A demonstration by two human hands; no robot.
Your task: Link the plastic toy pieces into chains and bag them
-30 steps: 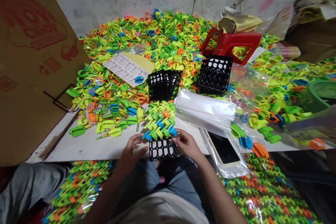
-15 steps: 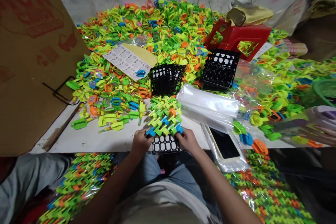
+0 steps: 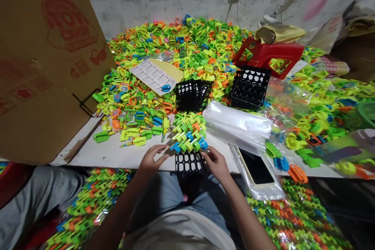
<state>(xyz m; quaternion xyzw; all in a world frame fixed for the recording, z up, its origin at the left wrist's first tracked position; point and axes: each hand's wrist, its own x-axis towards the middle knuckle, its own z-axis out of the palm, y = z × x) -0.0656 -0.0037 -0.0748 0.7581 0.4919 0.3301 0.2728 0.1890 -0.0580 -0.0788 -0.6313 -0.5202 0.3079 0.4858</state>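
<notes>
A black grid tray (image 3: 191, 163) sits at the table's front edge in front of me. Rows of small green, yellow, blue and orange plastic toys (image 3: 189, 133) fill its far part, while the nearest holes are bare. My left hand (image 3: 152, 160) is just left of the tray, thumb and fingers spread, apart from it and holding nothing. At the tray's right edge is my right hand (image 3: 216, 163), fingers loosely bent and apart, the fingertips close to a blue toy (image 3: 202, 143). Whether they touch it I cannot tell.
A heap of loose toys (image 3: 193, 43) covers the back. Nearby are stacked black trays (image 3: 250, 86), fanned trays (image 3: 193, 95), clear plastic bags (image 3: 238, 121), a phone (image 3: 256, 166), a label sheet (image 3: 155, 76), a red stool (image 3: 274, 56) and a cardboard box (image 3: 52, 70).
My left hand has let go of the tray's left side and its fingers have spread. My right hand's fingers have loosened at the right side. The view has shifted, moving things right and down.
</notes>
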